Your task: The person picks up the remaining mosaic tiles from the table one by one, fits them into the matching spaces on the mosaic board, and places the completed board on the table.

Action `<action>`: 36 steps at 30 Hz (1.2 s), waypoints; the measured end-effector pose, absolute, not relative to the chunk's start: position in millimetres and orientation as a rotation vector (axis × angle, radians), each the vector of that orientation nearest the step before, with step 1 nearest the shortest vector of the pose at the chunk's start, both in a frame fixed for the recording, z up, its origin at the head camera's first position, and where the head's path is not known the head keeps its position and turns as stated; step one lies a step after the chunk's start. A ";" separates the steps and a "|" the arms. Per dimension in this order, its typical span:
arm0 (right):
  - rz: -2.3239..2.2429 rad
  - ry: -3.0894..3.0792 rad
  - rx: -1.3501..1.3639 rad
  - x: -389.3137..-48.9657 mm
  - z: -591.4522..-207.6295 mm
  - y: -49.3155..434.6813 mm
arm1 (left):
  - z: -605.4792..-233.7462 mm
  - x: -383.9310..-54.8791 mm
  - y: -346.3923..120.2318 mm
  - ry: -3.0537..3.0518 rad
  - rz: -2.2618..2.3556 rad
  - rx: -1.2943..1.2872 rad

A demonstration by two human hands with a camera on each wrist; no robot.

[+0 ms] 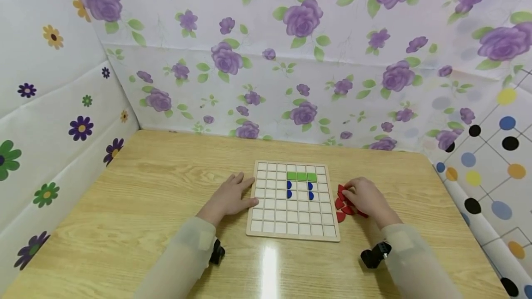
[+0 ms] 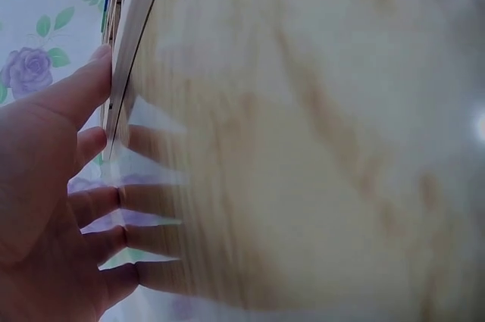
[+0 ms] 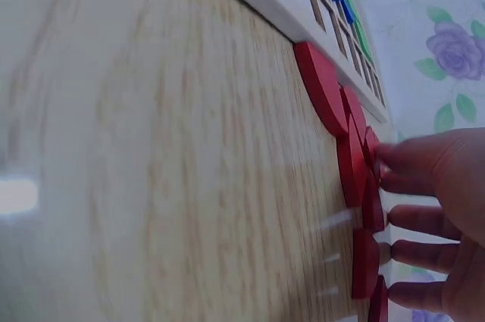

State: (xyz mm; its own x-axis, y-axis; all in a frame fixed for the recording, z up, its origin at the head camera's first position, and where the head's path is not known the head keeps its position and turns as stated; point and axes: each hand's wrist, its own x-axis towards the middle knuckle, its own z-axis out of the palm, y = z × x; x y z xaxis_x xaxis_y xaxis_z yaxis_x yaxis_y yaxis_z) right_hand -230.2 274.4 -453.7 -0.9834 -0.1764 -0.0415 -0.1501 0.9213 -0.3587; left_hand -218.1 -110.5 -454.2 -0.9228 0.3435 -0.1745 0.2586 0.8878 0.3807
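Observation:
A wooden grid board [image 1: 293, 237] lies flat on the table. Three green squares [image 1: 302, 176] form a row in its upper part, with several blue half-round pieces [image 1: 311, 195] in two columns below. My left hand [image 1: 229, 197] rests at the board's left edge, fingers spread, thumb and a fingertip touching the frame [image 2: 136, 34]. To the right of the board lies a loose cluster of red pieces [image 1: 341, 217], some with a curved side. Over them is my right hand [image 1: 367, 200]; its thumb and fingertips touch several red pieces [image 3: 366, 261], partly covering them.
The wood-grain table [image 1: 166, 188] runs around the board on all sides. A flowered cloth [image 1: 266, 82] stands behind it, with patterned cloths at left and right. Small black wrist cameras [image 1: 375, 255] are strapped beneath the sleeves.

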 end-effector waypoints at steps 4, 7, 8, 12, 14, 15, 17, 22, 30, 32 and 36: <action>-0.564 3.008 -0.170 -231.6 -453.1 269.7 | -452.2 -218.2 -110.4 2.803 0.535 0.449; -0.552 3.009 -0.119 -231.6 -451.6 265.8 | -451.5 -218.3 -110.3 2.792 0.545 0.448; -0.552 3.006 -0.105 -231.7 -450.8 264.0 | -451.5 -218.3 -110.5 2.791 0.551 0.448; -0.539 2.984 -0.047 -233.1 -447.2 256.4 | -451.1 -218.5 -111.1 2.790 0.563 0.441; -0.552 2.968 -0.019 -234.4 -445.4 253.1 | -450.4 -218.5 -111.4 2.789 0.565 0.436; -0.555 2.965 -0.008 -234.8 -444.6 251.7 | -450.2 -218.7 -111.4 2.789 0.564 0.437; -0.588 2.958 0.007 -235.5 -443.9 250.0 | -449.4 -218.7 -111.4 2.787 0.564 0.438; -0.700 2.945 -0.008 -235.5 -445.3 248.4 | -450.0 -219.5 -111.3 2.785 0.570 0.435; -0.854 2.957 -0.048 -234.5 -447.1 250.2 | -450.0 -221.0 -111.1 2.787 0.571 0.435; -0.897 2.961 -0.064 -233.6 -446.8 249.4 | -449.3 -220.7 -110.9 2.783 0.566 0.430; -0.991 2.947 -0.083 -231.3 -445.7 246.1 | -447.8 -219.7 -110.2 2.779 0.566 0.430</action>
